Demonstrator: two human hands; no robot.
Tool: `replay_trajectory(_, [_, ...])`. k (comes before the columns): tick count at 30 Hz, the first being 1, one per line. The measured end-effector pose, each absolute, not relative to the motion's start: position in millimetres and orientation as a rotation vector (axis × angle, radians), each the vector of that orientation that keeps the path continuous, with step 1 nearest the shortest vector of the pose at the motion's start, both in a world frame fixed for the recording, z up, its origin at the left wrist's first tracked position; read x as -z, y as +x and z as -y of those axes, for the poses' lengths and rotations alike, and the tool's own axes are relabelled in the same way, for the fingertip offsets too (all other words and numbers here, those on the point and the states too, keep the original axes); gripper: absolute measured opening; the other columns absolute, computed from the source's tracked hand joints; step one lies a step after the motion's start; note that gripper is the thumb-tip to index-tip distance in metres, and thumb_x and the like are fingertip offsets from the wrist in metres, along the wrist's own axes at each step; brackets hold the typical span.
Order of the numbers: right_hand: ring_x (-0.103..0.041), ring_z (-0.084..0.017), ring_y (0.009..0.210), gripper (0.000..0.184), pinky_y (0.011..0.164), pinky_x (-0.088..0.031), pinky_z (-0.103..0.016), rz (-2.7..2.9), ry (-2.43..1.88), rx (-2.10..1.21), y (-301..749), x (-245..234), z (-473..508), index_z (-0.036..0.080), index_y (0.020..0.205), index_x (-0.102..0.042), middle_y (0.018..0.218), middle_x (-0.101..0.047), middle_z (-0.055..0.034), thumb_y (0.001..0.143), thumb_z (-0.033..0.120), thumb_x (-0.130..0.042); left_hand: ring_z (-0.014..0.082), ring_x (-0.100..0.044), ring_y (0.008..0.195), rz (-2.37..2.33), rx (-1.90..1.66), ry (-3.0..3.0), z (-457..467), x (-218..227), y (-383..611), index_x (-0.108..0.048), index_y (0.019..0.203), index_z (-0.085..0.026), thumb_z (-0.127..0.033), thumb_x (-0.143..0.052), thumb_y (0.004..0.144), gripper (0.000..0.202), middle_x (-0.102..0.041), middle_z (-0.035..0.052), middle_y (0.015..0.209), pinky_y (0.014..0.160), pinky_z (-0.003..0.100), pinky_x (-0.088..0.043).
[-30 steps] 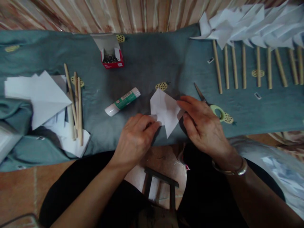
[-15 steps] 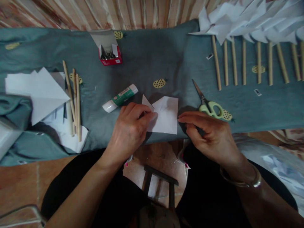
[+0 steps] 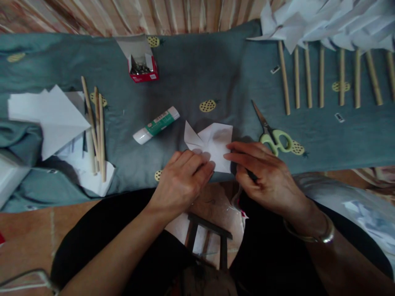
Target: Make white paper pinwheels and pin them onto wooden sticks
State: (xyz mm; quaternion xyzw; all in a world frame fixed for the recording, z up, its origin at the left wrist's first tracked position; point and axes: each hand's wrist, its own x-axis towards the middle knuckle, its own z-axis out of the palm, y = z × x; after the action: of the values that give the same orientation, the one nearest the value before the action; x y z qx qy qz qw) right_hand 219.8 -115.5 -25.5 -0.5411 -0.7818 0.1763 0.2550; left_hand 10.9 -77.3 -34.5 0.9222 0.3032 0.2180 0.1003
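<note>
A white paper pinwheel [image 3: 217, 142], partly folded, lies near the front edge of the cloth-covered table. My left hand [image 3: 187, 174] pinches its lower left part between thumb and fingers, hiding that corner. On its right side rest the stretched fingertips of my right hand [image 3: 262, 170], the fingers apart and holding nothing. A glue stick [image 3: 156, 125] with a green label lies beyond my left hand. Scissors [image 3: 273, 133] with pale green handles lie just beyond my right hand, blades pointing away.
An opened red box [image 3: 144, 74] of small metal pieces stands at the back. At left are white paper sheets [image 3: 61, 119] and several wooden sticks [image 3: 100, 135]. Finished paper pinwheels [image 3: 308, 24] on sticks line the far right. A dark stool [image 3: 210, 228] stands below the table edge.
My left hand has moved right and nearer to me, bringing a lower corner of the paper inward. My right fingertips have come from beside the paper onto its right side.
</note>
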Motion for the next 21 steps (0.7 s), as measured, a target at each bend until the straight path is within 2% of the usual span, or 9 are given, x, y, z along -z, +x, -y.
replay_trajectory(5, [-0.062, -0.024, 0.105, 0.033, 0.094, -0.051, -0.043, 2.110, -1.477, -0.531, 220, 23, 114, 0.019, 0.104, -0.069, 0.117, -0.067, -0.0102, 0.078, 0.005, -0.054, 0.0178, -0.060, 0.079, -0.891, -0.684, 2.729, 79, 36, 10, -0.064, 0.097, -0.013, -0.014, -0.058, 0.089, 0.010, -0.069, 0.0067, 0.091, 0.065, 0.032, -0.044])
replay_trajectory(15, [-0.060, -0.024, 0.112, 0.017, 0.097, -0.048, -0.046, 1.892, -1.495, -0.707, 213, 27, 107, 0.023, 0.098, -0.071, 0.122, -0.063, -0.0074, 0.084, 0.019, -0.063, 0.0175, -0.062, 0.075, -0.972, -0.727, 2.656, 80, 38, 10, -0.064, 0.090, -0.013, -0.015, -0.059, 0.088, 0.006, -0.068, 0.0068, 0.084, 0.065, 0.032, -0.049])
replay_trajectory(21, [-0.054, -0.027, 0.119, 0.019, 0.097, -0.047, -0.049, 1.911, -1.468, -0.727, 213, 24, 102, 0.027, 0.099, -0.072, 0.132, -0.056, -0.0063, 0.082, 0.020, -0.066, 0.0177, -0.062, 0.074, -0.937, -0.749, 2.632, 79, 35, 9, -0.065, 0.088, -0.010, -0.014, -0.060, 0.086, 0.006, -0.069, 0.0072, 0.083, 0.064, 0.032, -0.048])
